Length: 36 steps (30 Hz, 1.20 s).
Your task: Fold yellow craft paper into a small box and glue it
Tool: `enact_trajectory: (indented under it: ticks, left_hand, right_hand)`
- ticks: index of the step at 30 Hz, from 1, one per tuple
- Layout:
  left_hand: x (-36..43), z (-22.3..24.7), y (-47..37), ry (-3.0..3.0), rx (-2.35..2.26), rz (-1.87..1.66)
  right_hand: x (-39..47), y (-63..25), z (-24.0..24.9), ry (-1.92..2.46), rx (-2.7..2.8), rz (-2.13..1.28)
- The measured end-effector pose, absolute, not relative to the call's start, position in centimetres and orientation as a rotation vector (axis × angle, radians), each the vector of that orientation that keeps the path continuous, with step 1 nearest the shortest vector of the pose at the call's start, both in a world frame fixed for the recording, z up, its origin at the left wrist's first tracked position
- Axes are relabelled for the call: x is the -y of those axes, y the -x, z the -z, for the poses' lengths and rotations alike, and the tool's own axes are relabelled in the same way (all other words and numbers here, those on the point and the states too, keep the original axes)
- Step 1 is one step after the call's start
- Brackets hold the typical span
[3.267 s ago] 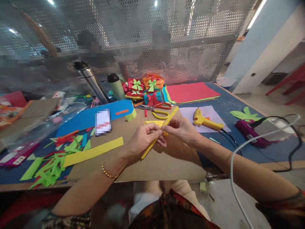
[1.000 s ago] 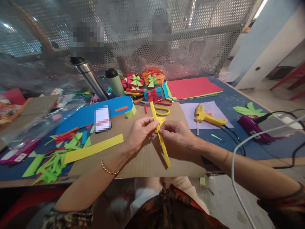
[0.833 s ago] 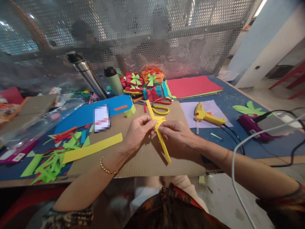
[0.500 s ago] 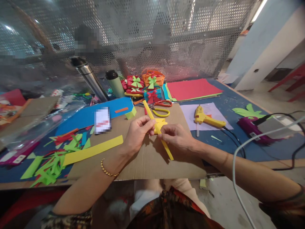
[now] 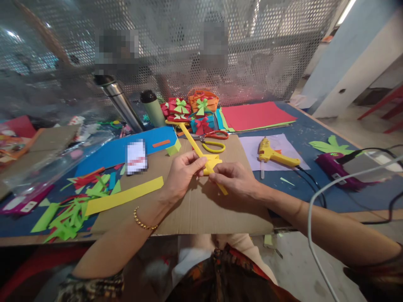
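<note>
A: Describe the workpiece.

B: A narrow yellow paper strip (image 5: 192, 142), long and flat, with a small folded yellow piece (image 5: 213, 161) at its middle. It is held above the cardboard sheet (image 5: 195, 209) on the table (image 5: 317, 126), slanting from far-left to near-right.

A: Hand positions?

B: The left hand (image 5: 181, 174) pinches the strip from the left, thumb and forefinger closed on the paper. The right hand (image 5: 234, 180) pinches it from the right, fingertips closed on the folded part, knuckles up. The two hands are close together, nearly touching.

A: Change from half a second ago?

B: The strip sits further through the grip: its far end now reaches up toward the paper gift boxes (image 5: 189, 110), and less of it shows below the right hand. The hands remain in the same place.

A: Surroundings?

B: Scissors (image 5: 212, 140) lie just beyond the hands. A yellow glue gun (image 5: 273, 154) rests to the right, a wider yellow strip (image 5: 124, 195) to the left, beside green paper scraps (image 5: 67, 216).
</note>
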<state>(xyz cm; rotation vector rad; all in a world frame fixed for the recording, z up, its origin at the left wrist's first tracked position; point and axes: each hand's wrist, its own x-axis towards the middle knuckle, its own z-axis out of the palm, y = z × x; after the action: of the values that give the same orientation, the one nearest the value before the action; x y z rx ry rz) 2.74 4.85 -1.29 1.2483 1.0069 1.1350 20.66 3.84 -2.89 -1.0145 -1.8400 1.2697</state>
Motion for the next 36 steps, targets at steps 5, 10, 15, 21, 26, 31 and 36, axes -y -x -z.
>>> enact_trajectory:
  ticks: [5, 10, 15, 21, 26, 31, 36]
  left_hand:
    - [-4.4, 1.4, -2.9, -1.237, -0.952, -1.002]
    - [-4.3, 1.7, -2.9, -1.240, -0.928, -1.005]
    - [-4.6, 1.6, -2.8, -1.196, -0.935, -0.988]
    - [-4.6, 1.2, -2.7, -1.253, -0.975, -1.066]
    - [-5.0, 1.0, -2.3, -1.273, -0.945, -1.044]
    - [-4.1, 0.4, -2.0, -1.304, -0.680, -0.459]
    - [-3.6, 0.5, -2.2, -1.233, -0.460, -0.373]
  right_hand:
    - [-4.0, -20.9, 3.0, 1.052, 1.807, -1.233]
    - [-3.7, -20.8, 2.7, 1.060, 1.834, -1.197]
    - [-3.9, -20.6, 3.0, 0.990, 1.833, -1.250]
    - [-3.9, -20.8, 3.0, 1.030, 1.851, -1.263]
    - [-4.6, -21.7, 2.5, 0.992, 1.958, -1.292]
    - [-5.6, -23.5, 1.9, 0.946, 1.630, -1.296]
    - [-5.2, -23.7, 2.1, 0.728, 1.508, -1.623]
